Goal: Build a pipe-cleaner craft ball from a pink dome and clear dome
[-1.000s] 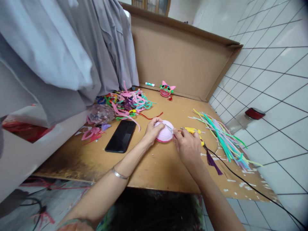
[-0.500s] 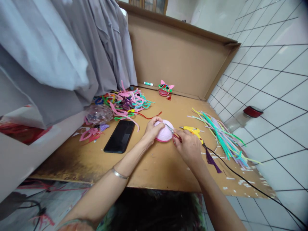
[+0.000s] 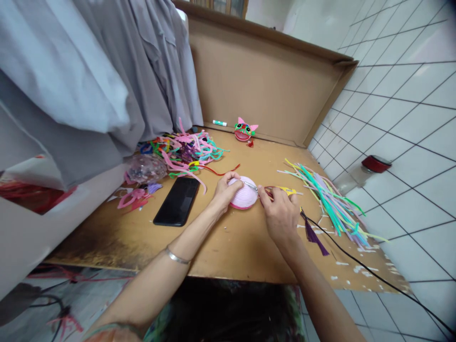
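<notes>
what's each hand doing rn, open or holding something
Left hand: closed on the edge of the lilac disc.
Right hand: closed around the scissors, blades over the disc.

On the bench (image 3: 228, 251), around my fingers (image 3: 265, 197)
Phone (image 3: 177, 202) left, glue gun (image 3: 287, 191) just right, pipe cleaners (image 3: 329, 202) farther right, toy head (image 3: 243, 133) beyond.

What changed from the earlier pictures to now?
The right hand has shifted slightly, covering more of its red-handled scissors and the yellow glue gun than half a second ago. Nothing was let go. The left hand still grips the lavender coiled disc; the smartphone stayed put.
</notes>
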Tool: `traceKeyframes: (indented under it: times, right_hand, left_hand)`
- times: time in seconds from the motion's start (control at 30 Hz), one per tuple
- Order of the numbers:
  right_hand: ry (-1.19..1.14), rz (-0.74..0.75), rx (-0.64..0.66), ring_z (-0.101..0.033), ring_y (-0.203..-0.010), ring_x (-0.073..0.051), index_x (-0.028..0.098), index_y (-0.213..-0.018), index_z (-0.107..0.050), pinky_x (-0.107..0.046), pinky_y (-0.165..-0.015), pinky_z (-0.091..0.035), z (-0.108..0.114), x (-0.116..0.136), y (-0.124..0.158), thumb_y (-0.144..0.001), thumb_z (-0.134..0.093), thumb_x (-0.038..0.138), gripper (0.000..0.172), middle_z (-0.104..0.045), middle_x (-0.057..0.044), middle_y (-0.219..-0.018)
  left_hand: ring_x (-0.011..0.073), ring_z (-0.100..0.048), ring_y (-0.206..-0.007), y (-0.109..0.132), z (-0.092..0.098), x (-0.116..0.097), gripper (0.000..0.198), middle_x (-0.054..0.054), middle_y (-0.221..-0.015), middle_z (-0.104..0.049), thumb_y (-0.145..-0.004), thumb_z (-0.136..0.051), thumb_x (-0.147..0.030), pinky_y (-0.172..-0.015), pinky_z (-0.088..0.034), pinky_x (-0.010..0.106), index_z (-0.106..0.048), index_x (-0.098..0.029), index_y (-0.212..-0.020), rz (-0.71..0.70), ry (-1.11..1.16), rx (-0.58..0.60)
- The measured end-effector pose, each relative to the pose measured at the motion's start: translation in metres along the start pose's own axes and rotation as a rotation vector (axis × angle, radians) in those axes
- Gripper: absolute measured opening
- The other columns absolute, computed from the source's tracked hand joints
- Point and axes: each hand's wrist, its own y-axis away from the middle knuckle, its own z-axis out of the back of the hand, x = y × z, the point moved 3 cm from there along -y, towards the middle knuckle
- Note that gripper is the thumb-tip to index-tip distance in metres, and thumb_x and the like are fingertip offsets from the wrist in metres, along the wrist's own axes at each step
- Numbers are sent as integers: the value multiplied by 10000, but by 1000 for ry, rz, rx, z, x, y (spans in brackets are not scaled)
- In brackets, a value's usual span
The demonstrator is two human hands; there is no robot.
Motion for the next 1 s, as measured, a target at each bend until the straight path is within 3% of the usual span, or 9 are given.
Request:
traceKeyframes:
  times: [0.2, 0.43, 0.67, 0.87, 1.0]
  right_hand:
    - [14, 4, -34, -497, -795, -185, 232, -1231, -620, -337, -698, -221, -8, -3, 5, -970, -417, 141, 343, -653, -86, -910]
    - [-244, -153, 109, -543, -806, -167, 273, -1159, -662, -300, -696, -251, -18, -9, 4, -937, -538, 268, 254, -675, -47, -926]
    - [-87, -89, -33, -551, -813, -179, 232, -1200, -651, -319, -700, -245, -18, -3, 5, -955, -482, 192, 301, -679, -86, -894]
    - [-388, -175, 100, -587, -806, -173, 253, -1128, -685, -283, -703, -331, -27, -11, 5, -911, -534, 238, 264, -695, -51, -916]
    - [-298, -193, 121, -582, -763, -187, 251, -1128, -684, -301, -688, -323, -25, -10, 3, -911, -543, 270, 259, -702, -59, -913]
  left_hand:
    - [98, -441, -545, 0, 0, 0, 233, -56, -620, -509, -528, -613, -261, -496, -317, 196, -515, -196, -729, -2, 0, 6]
    - [98, -439, -543, -2, 0, 1, 223, -53, -606, -505, -533, -611, -263, -484, -303, 191, -514, -193, -721, -3, -4, 8]
    - [94, -443, -547, -3, 1, 1, 223, -57, -601, -506, -527, -608, -258, -493, -318, 185, -514, -190, -718, -7, 22, 0]
    - [104, -457, -554, -4, 1, 3, 251, -54, -607, -521, -526, -616, -282, -501, -331, 196, -526, -192, -742, 3, 2, -7]
    - [104, -453, -561, -4, 1, 3, 250, -53, -609, -524, -527, -619, -286, -503, -325, 197, -523, -192, -737, -6, -16, -6]
